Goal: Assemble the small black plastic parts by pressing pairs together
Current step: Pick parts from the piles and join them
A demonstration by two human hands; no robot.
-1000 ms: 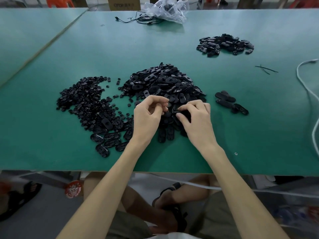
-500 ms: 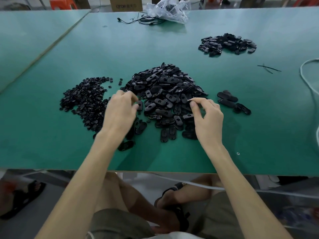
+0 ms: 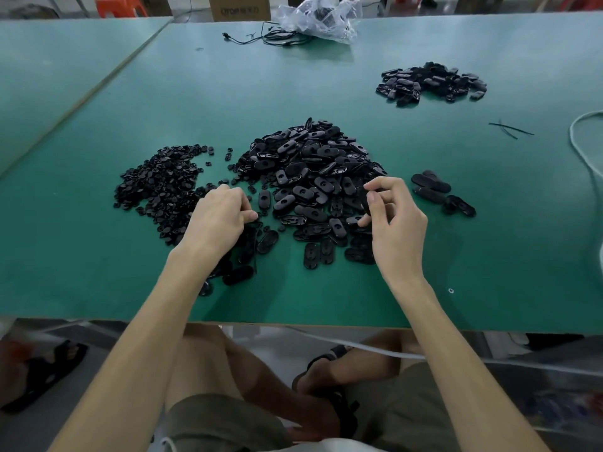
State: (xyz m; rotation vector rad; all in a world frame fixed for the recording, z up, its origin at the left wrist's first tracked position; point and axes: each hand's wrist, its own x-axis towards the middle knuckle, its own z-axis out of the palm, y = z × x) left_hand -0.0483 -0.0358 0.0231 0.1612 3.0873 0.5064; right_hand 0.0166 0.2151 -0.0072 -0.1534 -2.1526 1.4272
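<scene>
**Black plastic parts lying heaped under two working hands**

Green table (image 3: pixel 98 256) is carrying everything. Nearest, the left hand (image 3: pixel 218 221) is curling its fingers down where the heap of small parts (image 3: pixel 156 181) meets the big oval heap (image 3: pixel 313 171). Whether it is holding anything, I cannot tell. The right hand (image 3: pixel 399 223) is hovering over that heap's right edge, pinching one black oval part (image 3: pixel 364 201) between thumb and fingertips. Just right, a few loose ovals (image 3: pixel 437 190) are lying apart. Farther back a smaller pile (image 3: pixel 430 81) is sitting, and a clear plastic bag (image 3: pixel 323 17) is lying beside a black cable (image 3: pixel 270 37).
</scene>
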